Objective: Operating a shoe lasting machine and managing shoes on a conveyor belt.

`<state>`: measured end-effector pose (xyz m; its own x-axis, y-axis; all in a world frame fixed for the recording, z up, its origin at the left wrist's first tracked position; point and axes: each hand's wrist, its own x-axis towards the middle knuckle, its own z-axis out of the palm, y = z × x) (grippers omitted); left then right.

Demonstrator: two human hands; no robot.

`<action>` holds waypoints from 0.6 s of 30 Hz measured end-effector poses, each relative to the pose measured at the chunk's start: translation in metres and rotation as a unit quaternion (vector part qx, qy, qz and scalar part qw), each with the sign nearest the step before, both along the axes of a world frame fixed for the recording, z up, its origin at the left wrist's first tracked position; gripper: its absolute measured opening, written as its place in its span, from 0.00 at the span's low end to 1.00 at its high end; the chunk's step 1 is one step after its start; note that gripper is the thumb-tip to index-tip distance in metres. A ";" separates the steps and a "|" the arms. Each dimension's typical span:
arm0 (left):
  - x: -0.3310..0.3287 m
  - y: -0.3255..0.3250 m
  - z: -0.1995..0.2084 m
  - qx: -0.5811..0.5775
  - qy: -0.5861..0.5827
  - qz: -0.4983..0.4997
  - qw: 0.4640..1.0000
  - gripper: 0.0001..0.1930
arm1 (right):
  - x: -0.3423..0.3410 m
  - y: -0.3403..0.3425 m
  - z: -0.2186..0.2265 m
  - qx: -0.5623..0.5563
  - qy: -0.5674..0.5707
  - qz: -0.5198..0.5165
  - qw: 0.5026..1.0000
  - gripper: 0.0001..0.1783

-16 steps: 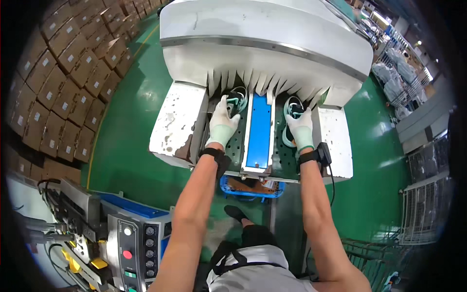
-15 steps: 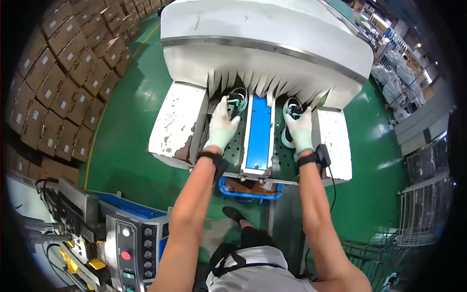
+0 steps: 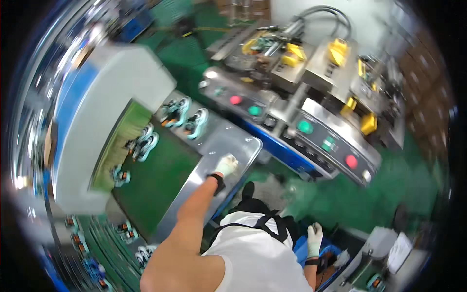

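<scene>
L hand (image 3: pixel 227 165) now over tbl (image 3: pixel 243 142); R (image 3: pixel 315 239) nr crate (image 3: pixel 301 252)

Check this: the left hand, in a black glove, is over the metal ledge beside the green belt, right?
Not black: the head view shows a white glove on the left hand, over the metal ledge beside the green belt.

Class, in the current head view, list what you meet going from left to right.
Pale machine hood, rightmost sneaker on the steel table, left hand, right hand, rightmost red push-button, white paper sheet.

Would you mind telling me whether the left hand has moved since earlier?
Yes: the left hand moved nearer the control panel, over the metal table.
</scene>
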<state>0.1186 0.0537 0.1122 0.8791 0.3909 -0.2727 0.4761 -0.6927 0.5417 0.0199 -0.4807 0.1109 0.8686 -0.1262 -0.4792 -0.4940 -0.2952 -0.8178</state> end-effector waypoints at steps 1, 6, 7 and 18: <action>-0.035 0.087 0.011 0.280 0.035 -0.196 0.939 0.15 | 0.004 0.018 -0.015 -0.012 0.023 0.035 0.999 0.29; -0.152 0.311 0.066 0.174 -0.083 0.271 0.943 0.15 | 0.014 0.011 -0.020 -0.132 0.266 0.087 0.951 0.21; -0.185 0.369 0.083 0.176 -0.088 0.281 0.939 0.16 | 0.014 0.037 -0.011 -0.108 0.277 0.132 0.946 0.18; -0.218 0.466 -0.022 0.331 0.163 0.267 0.890 0.18 | 0.078 0.091 0.092 -0.229 0.159 0.313 0.908 0.20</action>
<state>-0.0992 0.5198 0.0906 0.4366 0.8991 -0.0328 0.8903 -0.4370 -0.1285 0.0981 -0.3895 0.2027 0.6663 0.0954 -0.7396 -0.3018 -0.8725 -0.3843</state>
